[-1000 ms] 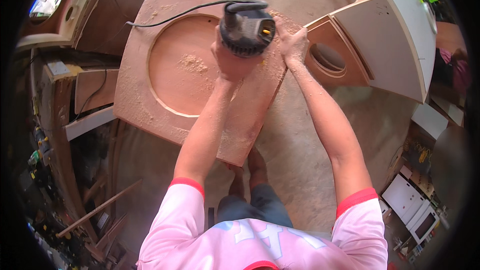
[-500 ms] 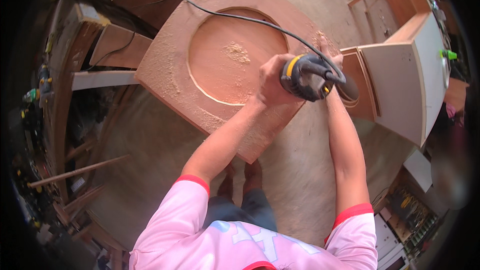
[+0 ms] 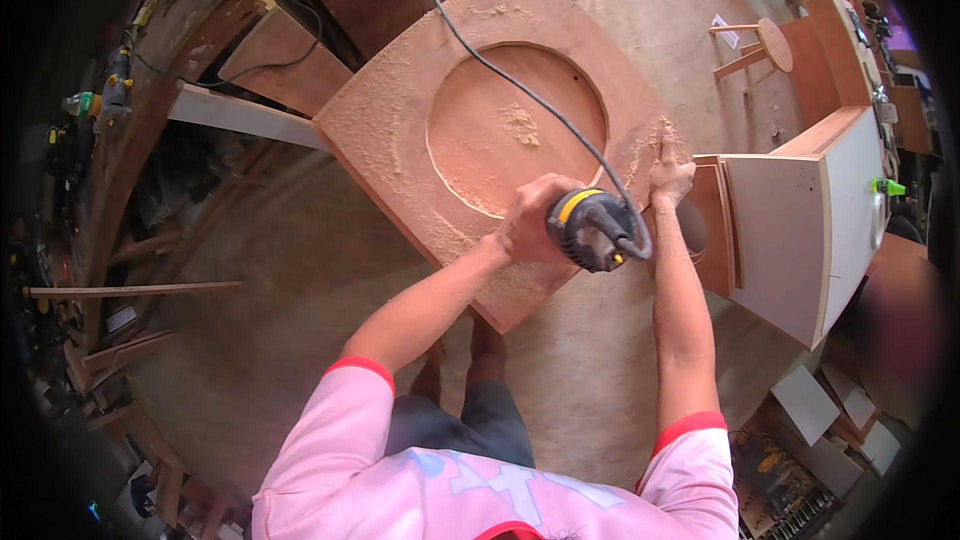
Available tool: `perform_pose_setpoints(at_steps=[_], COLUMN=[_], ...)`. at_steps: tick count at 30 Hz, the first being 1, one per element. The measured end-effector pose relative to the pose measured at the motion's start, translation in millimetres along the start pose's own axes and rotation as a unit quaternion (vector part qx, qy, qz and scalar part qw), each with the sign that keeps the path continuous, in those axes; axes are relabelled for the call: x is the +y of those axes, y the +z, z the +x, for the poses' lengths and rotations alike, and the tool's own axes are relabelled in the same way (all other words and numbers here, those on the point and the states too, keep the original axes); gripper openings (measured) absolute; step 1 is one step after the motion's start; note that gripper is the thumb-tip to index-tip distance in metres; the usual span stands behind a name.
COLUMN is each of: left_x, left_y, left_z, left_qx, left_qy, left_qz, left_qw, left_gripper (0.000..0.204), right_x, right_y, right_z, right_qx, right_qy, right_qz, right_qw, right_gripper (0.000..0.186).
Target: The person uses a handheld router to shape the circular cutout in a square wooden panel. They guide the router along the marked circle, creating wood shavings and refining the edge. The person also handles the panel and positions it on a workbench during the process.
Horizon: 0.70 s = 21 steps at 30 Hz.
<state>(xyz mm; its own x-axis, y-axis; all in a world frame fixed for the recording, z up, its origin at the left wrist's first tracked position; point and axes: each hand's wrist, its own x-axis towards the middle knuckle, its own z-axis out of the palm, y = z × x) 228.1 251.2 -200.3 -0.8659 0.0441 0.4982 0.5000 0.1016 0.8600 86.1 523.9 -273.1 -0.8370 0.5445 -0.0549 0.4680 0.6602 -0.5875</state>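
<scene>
My left hand (image 3: pixel 535 218) grips a black corded trim router (image 3: pixel 590 230) with a yellow ring. The router stands at the lower right edge of a reddish-brown wooden panel (image 3: pixel 390 100), and its underside and bit are hidden. A large round recess (image 3: pixel 555 90) with a pale rim is cut into the panel. Near the panel's right corner, my right hand (image 3: pixel 670 175) rests at the edge with at least one finger stretched forward, touching nothing else that I can see. Wood shavings (image 3: pixel 520 127) lie in the recess and along the panel's surface.
The router's dark cable (image 3: pixel 530 95) runs across the panel to the far left. A white-sided wooden cabinet (image 3: pixel 775 230) stands close at the right, with a round wooden stool (image 3: pixel 772 45) beyond it. Wooden shelving and a white-edged board (image 3: pixel 240 120) are at the left.
The router has moved toward me along the panel's edge with my left hand. My right hand now shows apart from the router, at the panel's corner. The whole view has shifted slightly.
</scene>
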Motion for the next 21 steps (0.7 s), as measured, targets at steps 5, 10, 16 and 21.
perform_pose_setpoints(at_steps=[5, 10, 16, 21], left_x=[4, 23, 53, 76], left_y=[-21, -38, -75, -103], left_z=[-10, 4, 45, 69], left_qx=[0.003, 0.081, 0.161, 0.182], left_qy=[0.002, -0.095, -0.107, -0.080], left_qz=[-0.016, 0.029, 0.059, 0.102], left_qw=[1.000, 0.992, 0.979, 0.975], left_gripper=[0.073, 0.060, 0.049, 0.062], right_x=[15, 32, -100, -240], right_y=[2, 19, -84, -151], right_z=[10, 12, -64, -167], right_qx=[-0.001, 0.004, 0.004, -0.437], right_qy=[0.040, -0.101, -0.220, -0.170], right_qz=[0.009, -0.032, 0.027, 0.392], right_qw=[0.999, 0.994, 0.975, 0.791], right_gripper=[0.125, 0.122, 0.075, 0.050])
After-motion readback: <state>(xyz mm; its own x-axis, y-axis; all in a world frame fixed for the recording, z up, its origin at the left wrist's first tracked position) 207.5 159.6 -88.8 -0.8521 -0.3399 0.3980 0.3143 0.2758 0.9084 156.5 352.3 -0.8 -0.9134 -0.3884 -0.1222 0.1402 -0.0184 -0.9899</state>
